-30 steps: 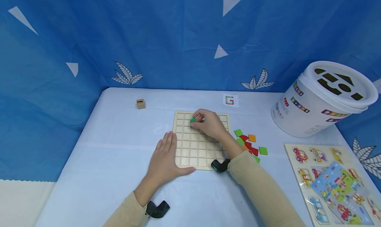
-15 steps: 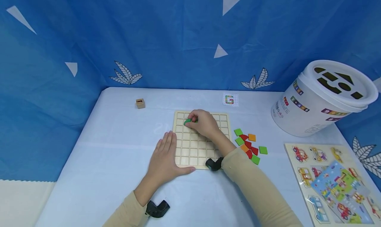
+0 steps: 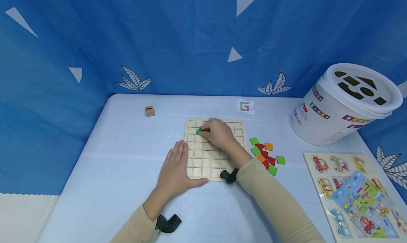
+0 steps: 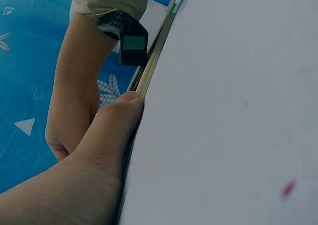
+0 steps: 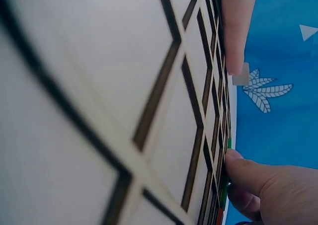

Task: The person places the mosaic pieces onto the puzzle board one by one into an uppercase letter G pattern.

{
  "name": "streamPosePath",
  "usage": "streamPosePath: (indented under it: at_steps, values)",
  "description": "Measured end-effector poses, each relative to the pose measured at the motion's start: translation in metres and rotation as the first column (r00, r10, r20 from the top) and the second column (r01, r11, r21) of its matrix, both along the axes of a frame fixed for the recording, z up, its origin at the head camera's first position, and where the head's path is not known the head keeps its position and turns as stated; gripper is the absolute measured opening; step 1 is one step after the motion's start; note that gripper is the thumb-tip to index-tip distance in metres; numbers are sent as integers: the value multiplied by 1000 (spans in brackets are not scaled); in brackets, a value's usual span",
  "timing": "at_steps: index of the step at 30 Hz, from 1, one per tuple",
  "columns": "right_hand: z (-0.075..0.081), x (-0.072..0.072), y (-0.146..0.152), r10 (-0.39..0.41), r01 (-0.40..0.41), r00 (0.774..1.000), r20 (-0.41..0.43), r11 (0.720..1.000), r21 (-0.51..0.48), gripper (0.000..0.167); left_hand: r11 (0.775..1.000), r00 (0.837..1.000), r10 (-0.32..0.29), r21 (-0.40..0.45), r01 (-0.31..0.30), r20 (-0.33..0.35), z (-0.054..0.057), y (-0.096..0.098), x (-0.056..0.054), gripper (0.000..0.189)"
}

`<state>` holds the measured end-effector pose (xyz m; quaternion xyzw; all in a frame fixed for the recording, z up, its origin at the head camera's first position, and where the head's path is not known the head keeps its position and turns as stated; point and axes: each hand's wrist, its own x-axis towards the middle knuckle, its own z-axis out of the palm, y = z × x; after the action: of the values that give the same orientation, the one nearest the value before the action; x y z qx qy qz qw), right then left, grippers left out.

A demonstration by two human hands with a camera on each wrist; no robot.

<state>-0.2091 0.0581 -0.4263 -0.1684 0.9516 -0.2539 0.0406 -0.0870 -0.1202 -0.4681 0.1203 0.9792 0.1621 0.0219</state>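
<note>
A square wooden grid board (image 3: pixel 198 162) lies on the white table. My left hand (image 3: pixel 174 170) rests flat beside its left edge, fingers straight, thumb along the front edge; the left wrist view shows that thumb (image 4: pixel 117 118) against the board's side. With thumb and fingertips my right hand (image 3: pixel 218 134) pinches a small green tile (image 3: pixel 198 131) down on the upper left squares. In the right wrist view the right thumb (image 5: pixel 248 173) touches green at the board's surface, and a red-orange bit (image 5: pixel 219 216) shows lower down. The palm hides part of the board.
Loose green, red and orange tiles (image 3: pixel 264 154) lie right of the board. Behind it are a pattern card (image 3: pixel 245 106) and a small wooden block (image 3: pixel 149 111). A white bucket (image 3: pixel 330 119) and a vehicle puzzle board (image 3: pixel 314 177) stand at the right.
My right hand has moved slightly left with the green tile and lowered it onto the board's upper left squares. The left hand has stayed still.
</note>
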Motion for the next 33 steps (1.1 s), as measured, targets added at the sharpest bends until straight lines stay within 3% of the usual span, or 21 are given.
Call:
streamPosePath:
  at_steps: [8, 17, 24, 33]
  values:
    - [7, 3, 16, 34, -33, 999, 25, 999, -29, 33, 1000, 1000, 8, 7, -8, -2, 0, 2, 1, 141]
    - [16, 7, 65, -54, 61, 997, 63, 993, -104, 36, 1000, 1000, 15, 17, -15, 1, -1, 2, 0, 142]
    - [21, 16, 113, -124, 129, 989, 77, 989, -66, 34, 999, 1000, 16, 31, -16, 12, -2, 3, 0, 142]
    - [15, 27, 162, -127, 127, 963, 237, 992, 13, 39, 999, 1000, 17, 34, -17, -4, -3, 3, 0, 143]
